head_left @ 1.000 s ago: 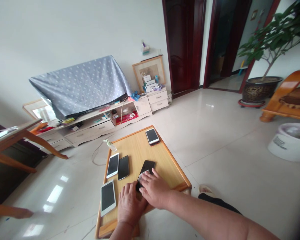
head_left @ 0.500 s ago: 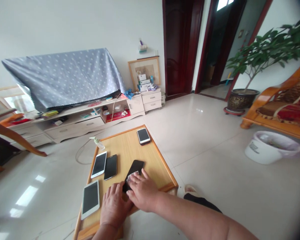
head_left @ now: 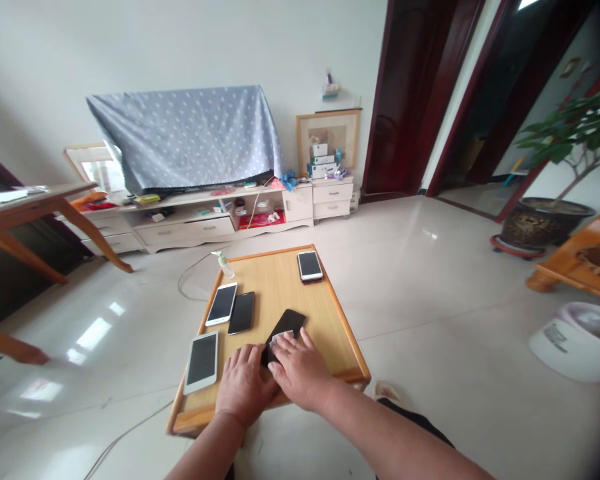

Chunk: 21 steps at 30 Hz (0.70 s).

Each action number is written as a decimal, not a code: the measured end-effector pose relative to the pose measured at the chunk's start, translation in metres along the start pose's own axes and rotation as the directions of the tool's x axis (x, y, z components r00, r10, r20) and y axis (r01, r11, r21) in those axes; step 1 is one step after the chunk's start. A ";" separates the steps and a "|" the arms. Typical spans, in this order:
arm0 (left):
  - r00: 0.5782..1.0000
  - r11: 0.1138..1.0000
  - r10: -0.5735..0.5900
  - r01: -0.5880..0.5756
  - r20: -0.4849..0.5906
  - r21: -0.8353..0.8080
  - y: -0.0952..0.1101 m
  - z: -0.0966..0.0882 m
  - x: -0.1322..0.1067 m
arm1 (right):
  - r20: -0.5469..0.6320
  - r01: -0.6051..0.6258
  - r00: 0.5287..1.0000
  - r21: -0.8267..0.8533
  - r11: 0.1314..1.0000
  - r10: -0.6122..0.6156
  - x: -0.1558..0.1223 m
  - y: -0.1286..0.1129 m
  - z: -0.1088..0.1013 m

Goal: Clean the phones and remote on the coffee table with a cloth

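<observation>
The person's left hand (head_left: 243, 385) is curling its grip around the near end of a black smartphone (head_left: 287, 322), with the fingers lying against the edge of the phone. The right hand (head_left: 300, 372) is lying across the phone at about 2 o'clock from the left hand, its fingers spread and pressing a white wipe (head_left: 280, 340) against the dark glass. Neither grip is wide open: the phone is lying on the worktop directly beneath both hands, its far end showing beyond the right fingertips at about 12 o'clock, and its near corner is tucked between the two hands.

The wooden worktop (head_left: 280, 280) is carrying three more phones. A white smartphone (head_left: 201, 363) is lying just beside the left hand at 9 o'clock. Farther out at about 10 o'clock, a second white smartphone (head_left: 221, 304) is lying next to a dark smartphone (head_left: 241, 313), almost touching it. A fourth phone (head_left: 310, 266) is sitting near the far edge at 12 o'clock.

Just beyond the worktop's far left corner, a pump bottle (head_left: 223, 264) is standing on the tiled floor (head_left: 430, 293), and a thin cable (head_left: 190, 280) is curving across the tiles beside it.
</observation>
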<state>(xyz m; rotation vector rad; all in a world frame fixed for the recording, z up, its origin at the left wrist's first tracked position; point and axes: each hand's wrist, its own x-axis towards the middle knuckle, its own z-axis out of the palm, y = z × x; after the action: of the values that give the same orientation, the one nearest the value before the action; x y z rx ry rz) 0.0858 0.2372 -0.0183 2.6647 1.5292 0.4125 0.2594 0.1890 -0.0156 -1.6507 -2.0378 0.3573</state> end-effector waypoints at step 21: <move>1.000 0.998 0.011 -0.012 0.017 0.055 0.005 0.004 0.001 | 0.014 -0.068 0.998 -0.025 0.997 0.068 0.006 0.012 -0.003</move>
<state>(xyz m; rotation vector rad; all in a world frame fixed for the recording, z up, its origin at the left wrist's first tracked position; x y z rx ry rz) 0.0918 0.2359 -0.0206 2.7123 1.5436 0.3532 0.2703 0.1976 -0.0177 -1.7406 -2.0078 0.3707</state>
